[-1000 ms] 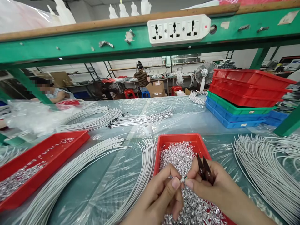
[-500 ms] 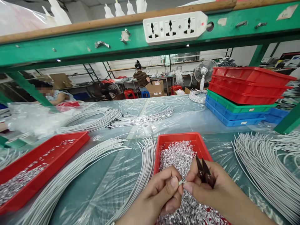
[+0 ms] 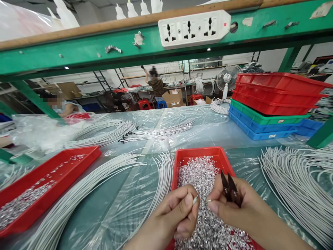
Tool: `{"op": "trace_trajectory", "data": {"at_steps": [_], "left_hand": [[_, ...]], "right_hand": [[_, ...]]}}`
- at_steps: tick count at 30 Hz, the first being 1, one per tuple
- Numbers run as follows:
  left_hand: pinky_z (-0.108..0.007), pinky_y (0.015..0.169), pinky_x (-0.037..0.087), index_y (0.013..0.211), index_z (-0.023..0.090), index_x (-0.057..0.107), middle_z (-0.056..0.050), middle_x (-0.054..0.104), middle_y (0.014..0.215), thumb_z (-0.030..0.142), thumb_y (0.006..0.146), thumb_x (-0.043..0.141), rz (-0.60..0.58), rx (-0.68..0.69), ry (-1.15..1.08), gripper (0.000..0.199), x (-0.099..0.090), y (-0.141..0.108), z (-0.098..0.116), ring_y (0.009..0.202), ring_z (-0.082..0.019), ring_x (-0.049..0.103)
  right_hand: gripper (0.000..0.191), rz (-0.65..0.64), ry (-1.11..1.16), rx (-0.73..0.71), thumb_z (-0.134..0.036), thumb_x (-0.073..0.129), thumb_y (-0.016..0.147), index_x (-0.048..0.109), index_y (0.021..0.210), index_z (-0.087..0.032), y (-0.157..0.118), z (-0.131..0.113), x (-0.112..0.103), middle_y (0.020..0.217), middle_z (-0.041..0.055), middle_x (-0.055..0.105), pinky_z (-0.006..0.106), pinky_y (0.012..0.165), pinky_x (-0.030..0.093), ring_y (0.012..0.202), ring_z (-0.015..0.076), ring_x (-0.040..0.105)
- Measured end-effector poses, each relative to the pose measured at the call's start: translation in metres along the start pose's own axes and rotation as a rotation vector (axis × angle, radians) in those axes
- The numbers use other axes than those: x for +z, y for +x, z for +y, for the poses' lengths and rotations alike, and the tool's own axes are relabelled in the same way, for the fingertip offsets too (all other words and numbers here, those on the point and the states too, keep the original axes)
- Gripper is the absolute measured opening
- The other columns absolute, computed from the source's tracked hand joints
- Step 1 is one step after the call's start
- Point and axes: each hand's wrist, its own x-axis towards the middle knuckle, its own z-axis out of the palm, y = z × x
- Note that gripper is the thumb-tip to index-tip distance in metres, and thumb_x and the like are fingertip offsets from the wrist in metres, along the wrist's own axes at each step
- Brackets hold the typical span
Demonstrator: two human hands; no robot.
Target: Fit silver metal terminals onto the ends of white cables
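Note:
Over the red tray (image 3: 225,158) of small silvery pieces (image 3: 199,170), both my hands are closed. My left hand (image 3: 179,211) pinches the end of a white cable (image 3: 195,199) between thumb and index finger; the rest of that cable is hidden. My right hand (image 3: 234,205) holds dark pointed snips (image 3: 231,187) against its palm, blades up. Its thumb and index fingertip also pinch a tiny pale bit (image 3: 209,200). A small gap separates the two hands.
Curved white cable bundles (image 3: 85,191) flank the tray, with another bundle (image 3: 293,187) at right. A second red tray (image 3: 88,156) lies left. Stacked trays (image 3: 270,100) stand back right. A green shelf beam (image 3: 78,52) crosses above. Two people are in the background.
My hands have moved slightly apart, and the cable end has separated from my right fingertips. In the background, one person has raised an arm.

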Motion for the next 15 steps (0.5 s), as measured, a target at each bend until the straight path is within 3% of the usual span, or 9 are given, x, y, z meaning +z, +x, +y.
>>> {"op": "trace_trajectory", "data": {"at_steps": [4,9,12,15], "left_hand": [[-0.017,0.043,0.014,0.074,0.016,0.047,0.008,0.027,0.052,0.036,0.095,0.053,0.011,0.01,-0.016,0.03,-0.001,-0.002,0.003,0.044,-0.005,0.017],[-0.016,0.043,0.015,0.075,0.016,0.047,0.009,0.028,0.051,0.036,0.095,0.051,-0.039,0.019,-0.008,0.029,-0.004,0.001,-0.001,0.044,-0.005,0.017],[-0.017,0.045,0.018,0.076,0.015,0.052,0.008,0.029,0.051,0.033,0.094,0.053,0.008,0.077,0.023,0.025,-0.004,-0.004,0.008,0.044,-0.005,0.02],[-0.017,0.043,0.019,0.079,0.015,0.059,0.009,0.026,0.05,0.029,0.091,0.06,0.12,0.299,0.023,0.018,-0.006,-0.031,0.035,0.043,-0.005,0.018]], "right_hand": [[0.025,0.004,-0.018,-0.003,-0.029,0.076,0.072,0.054,0.074,-0.018,0.0,-0.001,-0.001,0.055,-0.0084,0.03,0.023,0.05,0.018,0.05,0.008,0.02],[0.022,0.074,-0.123,-0.106,-0.033,0.071,0.074,0.056,0.074,-0.017,0.017,0.008,-0.005,0.057,-0.0068,0.032,0.023,0.05,0.021,0.052,0.0095,0.025],[0.031,0.125,-0.349,-0.182,-0.045,0.07,0.077,0.056,0.072,-0.018,0.037,0.018,-0.027,0.056,-0.0052,0.036,0.025,0.05,0.025,0.051,0.0105,0.031],[0.056,0.186,-0.576,-0.277,-0.069,0.065,0.073,0.047,0.056,-0.019,0.059,0.03,-0.063,0.055,-0.0023,0.039,0.028,0.052,0.027,0.052,0.0127,0.038]]}}
